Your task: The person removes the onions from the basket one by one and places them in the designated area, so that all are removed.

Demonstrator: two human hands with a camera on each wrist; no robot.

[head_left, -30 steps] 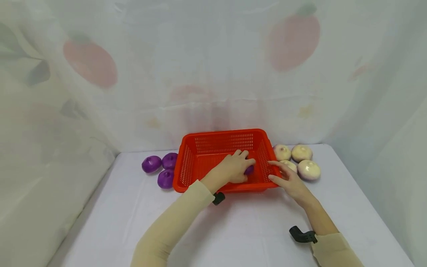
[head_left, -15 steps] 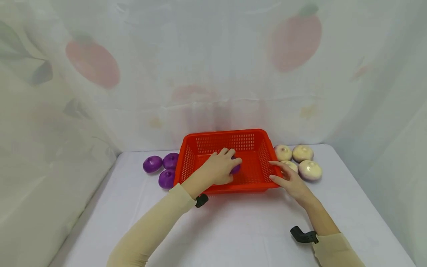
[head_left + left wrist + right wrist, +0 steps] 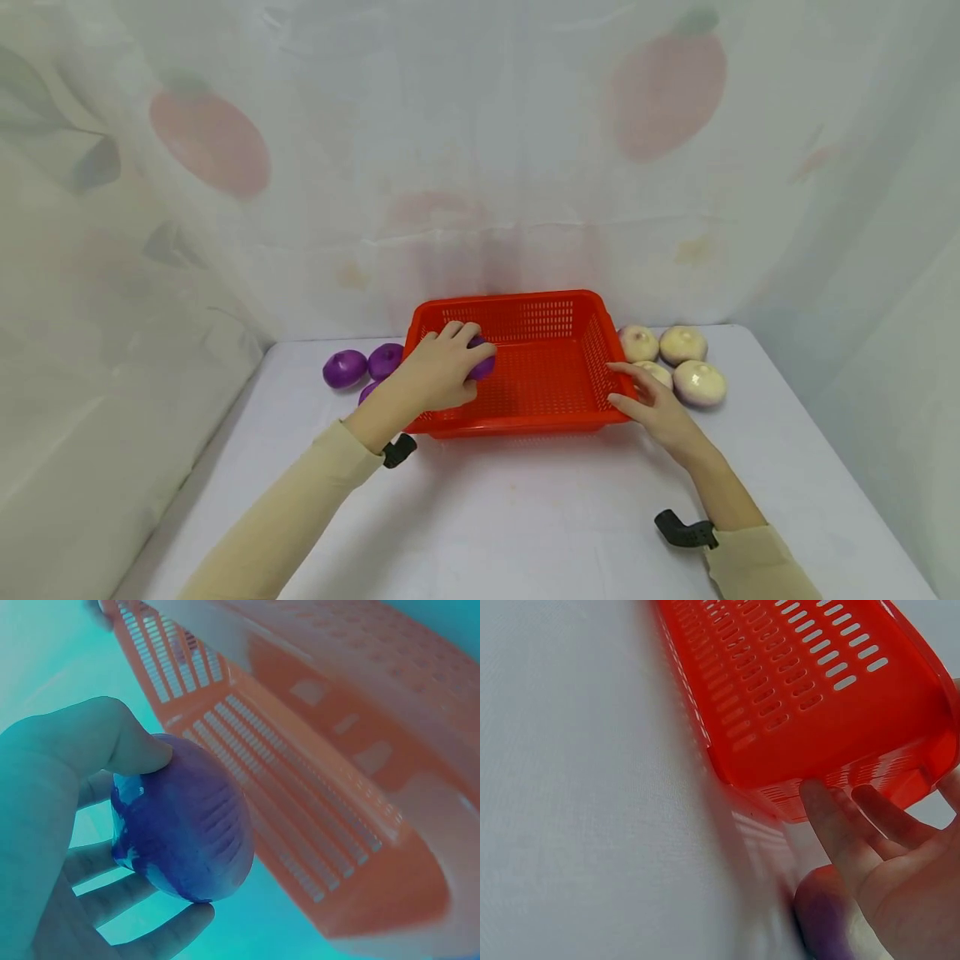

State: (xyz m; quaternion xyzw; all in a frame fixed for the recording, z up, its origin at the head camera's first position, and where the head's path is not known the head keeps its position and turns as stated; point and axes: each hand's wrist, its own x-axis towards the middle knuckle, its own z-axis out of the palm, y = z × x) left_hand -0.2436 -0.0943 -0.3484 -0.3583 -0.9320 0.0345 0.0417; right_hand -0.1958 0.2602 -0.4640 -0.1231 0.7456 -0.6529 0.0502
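My left hand [image 3: 442, 371] grips a purple onion [image 3: 481, 360] above the left end of the red basket [image 3: 525, 422]. Up close in the left wrist view, the onion [image 3: 191, 821] looks glossy and ridged, with my thumb on top and several fingers below. My right hand [image 3: 660, 412] holds the basket's right side at the rim. In the right wrist view, some of its fingers [image 3: 840, 825] lie against the outer wall of the basket [image 3: 795, 742]. Left of the basket lie other purple onions [image 3: 345, 368], one partly behind my left wrist.
Several pale, purple-sided turnip-like vegetables [image 3: 700, 383] lie right of the basket, one partly behind my right hand. The white-covered table [image 3: 525, 517] meets a hanging curtain [image 3: 480, 167] at its back edge.
My left hand has carried the onion leftward and up, from the basket's right part to its left end. My right hand stays at the basket's right side.
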